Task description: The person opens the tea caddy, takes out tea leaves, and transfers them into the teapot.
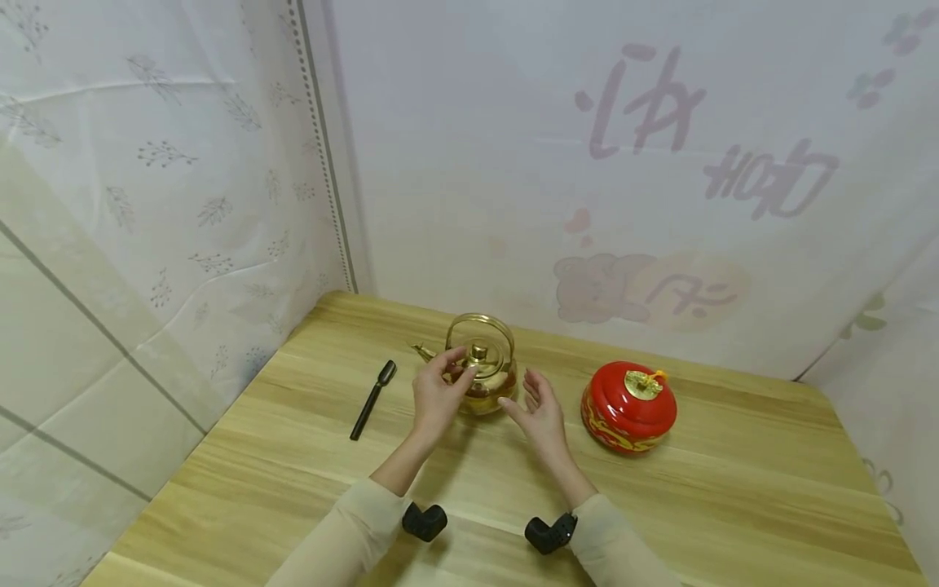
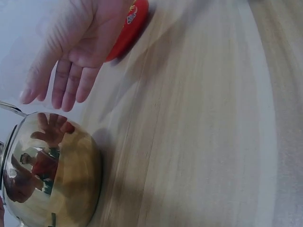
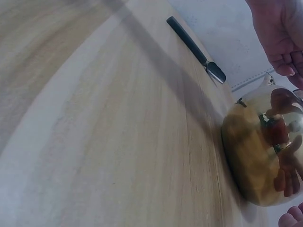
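A shiny gold kettle (image 1: 484, 403) with a raised hoop handle and a knobbed lid (image 1: 478, 353) stands on the table, spout pointing left. My left hand (image 1: 438, 397) is at the kettle's left side, its bent fingers and thumb parted close to the lid knob. On the other side, my right hand (image 1: 541, 416) is held with loosely bent fingers and the thumb apart, holding nothing. The left wrist view shows the right hand (image 2: 85, 42) above the kettle's polished body (image 2: 78, 175). In the right wrist view, the left hand (image 3: 279, 35) is over the spout (image 3: 267, 80).
Left of the kettle lies a small dark scoop (image 1: 372, 401). A red lidded jar (image 1: 623, 401) with gold decoration stands on the right. The wooden table (image 1: 748, 473) meets printed fabric walls (image 1: 469, 163) at the back and left.
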